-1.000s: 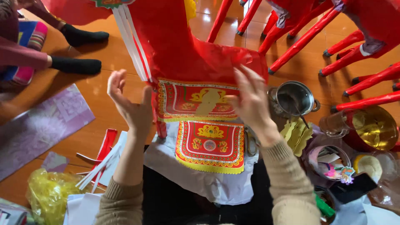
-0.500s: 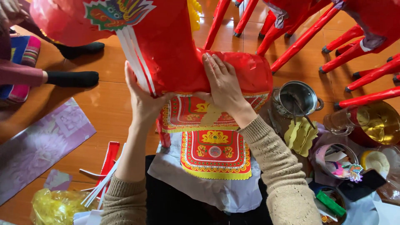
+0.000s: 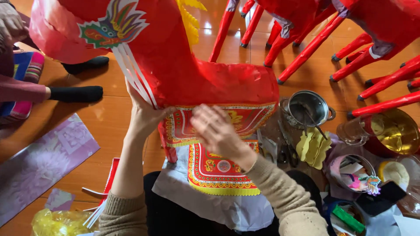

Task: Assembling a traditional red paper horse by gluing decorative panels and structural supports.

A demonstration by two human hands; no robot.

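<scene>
1. A big red paper horse (image 3: 197, 65) fills the top of the view. It stands over the lap of the person who works on it, on a shiny wood floor (image 3: 105, 126). Its head and the tops of its sides are cut off by the edge.
2. More red paper horses (image 3: 332, 35) stand behind it. Only their legs and bellies show.
3. A red and gold saddle paper (image 3: 245, 120) lies on the big horse's side, just under its back. A second patterned sheet (image 3: 218, 175) lies lower, on white paper (image 3: 175, 192) on the lap.
4. The step looks like pressing the saddle paper flat so it sticks. The next move likely calls for gentle, even rubbing out to the edges, because thin paper can crease or tear.
5. The left hand (image 3: 146, 116) is flat and open against the horse's chest, by white paper strips (image 3: 135, 72). Its grip holds nothing; it steadies the horse.
6. The right hand (image 3: 214, 129) lies flat on the saddle paper, fingers spread, clamped on nothing.
7. A metal pot (image 3: 308, 109) with a tool in it sits to the right, near scissors (image 3: 286, 150) and yellow paper shapes (image 3: 313, 148).
8. I cannot tell what is in the pot, or whether the paper is stuck yet.
9. Another person's feet in black socks (image 3: 76, 94) show at the left.
</scene>
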